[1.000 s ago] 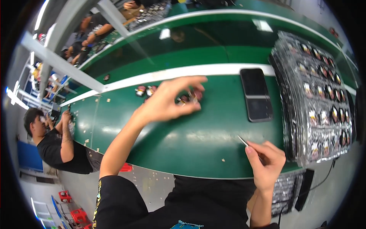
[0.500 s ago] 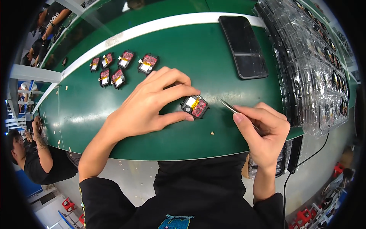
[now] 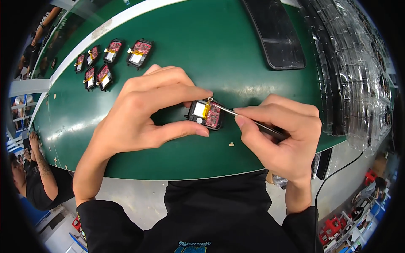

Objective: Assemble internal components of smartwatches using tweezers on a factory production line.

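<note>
A person works with bare hands at a green tabletop [image 3: 177,164], where a black phone [image 3: 278,40] lies flat. Nearer the person than the phone, and to its left, is a small black module [image 3: 206,114], with a red circuit board [image 3: 215,117], a white block [image 3: 199,109] and a yellow strip [image 3: 206,110] facing up. The left hand [image 3: 139,109] is curved around it, forefinger and thumb set narrowly on its far and near edges, holding it; whether it rests fully on the surface is unclear. Directly toward the person from the phone, the right hand [image 3: 280,135] pinches slim tweezers [image 3: 228,111]. Their tip meets the module's far part beside the yellow strip; actual contact cannot be told.

Well to the left of the phone, six similar modules [image 3: 140,54] lie in a loose cluster. Just right of the phone stands a stack of clear plastic trays [image 3: 354,80]. A tan scrap [image 3: 231,144] sits nearer the person than the phone. Far to the phone's left is another person [image 3: 42,183] in black.
</note>
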`<state>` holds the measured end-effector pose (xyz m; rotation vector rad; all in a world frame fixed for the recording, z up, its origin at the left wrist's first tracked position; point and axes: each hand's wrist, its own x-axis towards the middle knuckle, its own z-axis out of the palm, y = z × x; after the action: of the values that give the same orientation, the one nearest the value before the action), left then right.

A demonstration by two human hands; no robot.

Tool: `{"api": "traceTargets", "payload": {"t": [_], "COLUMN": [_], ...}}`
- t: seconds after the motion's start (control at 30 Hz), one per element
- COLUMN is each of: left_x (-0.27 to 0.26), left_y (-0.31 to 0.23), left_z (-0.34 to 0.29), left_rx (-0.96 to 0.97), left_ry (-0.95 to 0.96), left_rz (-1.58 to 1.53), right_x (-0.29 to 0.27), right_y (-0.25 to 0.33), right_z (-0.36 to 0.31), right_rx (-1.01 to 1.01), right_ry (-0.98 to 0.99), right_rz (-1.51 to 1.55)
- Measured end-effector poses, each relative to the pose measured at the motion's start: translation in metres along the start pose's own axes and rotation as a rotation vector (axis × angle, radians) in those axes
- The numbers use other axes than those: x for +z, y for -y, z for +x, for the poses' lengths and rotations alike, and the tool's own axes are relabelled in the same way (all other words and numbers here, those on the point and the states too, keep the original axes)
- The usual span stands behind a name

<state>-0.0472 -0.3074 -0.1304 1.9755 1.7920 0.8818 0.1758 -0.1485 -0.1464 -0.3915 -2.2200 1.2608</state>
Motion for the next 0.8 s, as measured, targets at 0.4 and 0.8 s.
{"api": "traceTargets", "payload": {"t": [0.4,0.8], "left_x": [-0.001,-0.004], "left_y": [-0.003,0.006], "left_z": [0.003,0.003], "left_rx": [-0.089,-0.029], "left_ry": [-0.025,0.011], "left_rz": [0.006,0.016], "right_x": [-0.006,0.006], "right_y": [-0.001,-0.009], "right_z": [0.001,0.0], "right_rx": [-0.055,-0.215], "right_ry": [0.012,-0.026], "right_rz": [-0.073,-0.172]}}
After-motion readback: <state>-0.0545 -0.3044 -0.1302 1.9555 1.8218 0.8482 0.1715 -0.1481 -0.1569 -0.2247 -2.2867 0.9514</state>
